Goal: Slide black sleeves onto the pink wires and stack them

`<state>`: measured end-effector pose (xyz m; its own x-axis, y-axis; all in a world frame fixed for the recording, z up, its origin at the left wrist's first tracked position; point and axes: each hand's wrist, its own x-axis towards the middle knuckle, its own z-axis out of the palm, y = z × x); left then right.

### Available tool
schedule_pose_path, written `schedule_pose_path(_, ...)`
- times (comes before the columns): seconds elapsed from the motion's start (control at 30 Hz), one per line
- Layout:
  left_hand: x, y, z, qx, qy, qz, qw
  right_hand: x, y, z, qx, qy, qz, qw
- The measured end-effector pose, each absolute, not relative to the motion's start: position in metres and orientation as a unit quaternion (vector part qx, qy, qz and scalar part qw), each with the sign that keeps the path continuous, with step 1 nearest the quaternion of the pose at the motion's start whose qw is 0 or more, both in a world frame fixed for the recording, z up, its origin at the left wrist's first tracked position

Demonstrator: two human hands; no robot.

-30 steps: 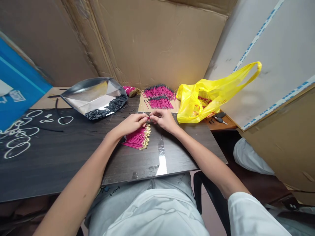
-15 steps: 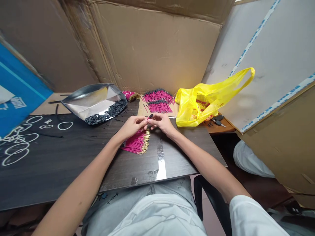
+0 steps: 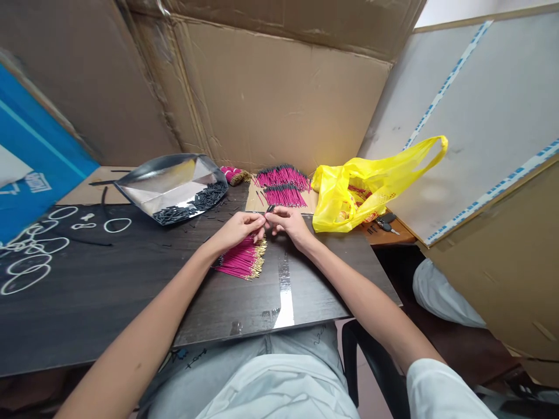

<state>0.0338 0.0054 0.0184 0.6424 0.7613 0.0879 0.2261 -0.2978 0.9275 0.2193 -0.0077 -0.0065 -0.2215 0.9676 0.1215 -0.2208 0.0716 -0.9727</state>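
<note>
My left hand (image 3: 243, 229) and my right hand (image 3: 288, 223) meet fingertip to fingertip above the table. In the left fingertips is a thin magenta wire, mostly hidden by the fingers. The right hand pinches short black tube pieces (image 3: 271, 208), which stick up above its fingers. Below my left hand lies a bundle of magenta wires (image 3: 240, 259) with gold-coloured ends pointing right. Beyond the hands, two rows of magenta wires with black ends (image 3: 285, 196) rest on a cardboard sheet (image 3: 254, 203).
An open silver bag (image 3: 148, 189) holds many black tube pieces. A tied magenta bundle (image 3: 233, 175) lies behind it. To the right stand a yellow plastic bag (image 3: 327, 198) and keys (image 3: 386, 224). White rings (image 3: 117, 225) lie at the left. Cardboard (image 3: 279, 99) walls the back.
The view has tilted slightly, so the table things sit a little lower. My hands stay together, with small finger shifts around the wire and the black pieces.
</note>
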Motion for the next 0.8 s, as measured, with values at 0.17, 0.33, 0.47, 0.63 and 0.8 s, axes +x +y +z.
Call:
schedule_pose_path(0.17,0.0339,0.0049,0.0181,0.749,0.326,0.262,0.514,0.2154,-0.0102,-0.0073,-0.355,-0.510,0.587,0.519)
schedule_pose_path(0.33,0.0292,0.0076,0.0202,0.760,0.356,0.284,0.464,0.2154,-0.0070,-0.0063,-0.365,-0.542,0.551,0.518)
schedule_pose_path(0.47,0.0244,0.0086,0.0230,0.718,0.383,0.354,0.460,0.2173,-0.0069,-0.0084,-0.384,-0.597,0.519,0.476)
schedule_pose_path(0.63,0.0263,0.0069,0.0232,0.747,0.373,0.347,0.428,0.2167,-0.0115,-0.0115,-0.433,-0.665,0.455,0.405)
schedule_pose_path(0.8,0.0293,0.0069,0.0213,0.747,0.394,0.358,0.399,0.2169,-0.0127,-0.0096,-0.459,-0.683,0.405,0.399)
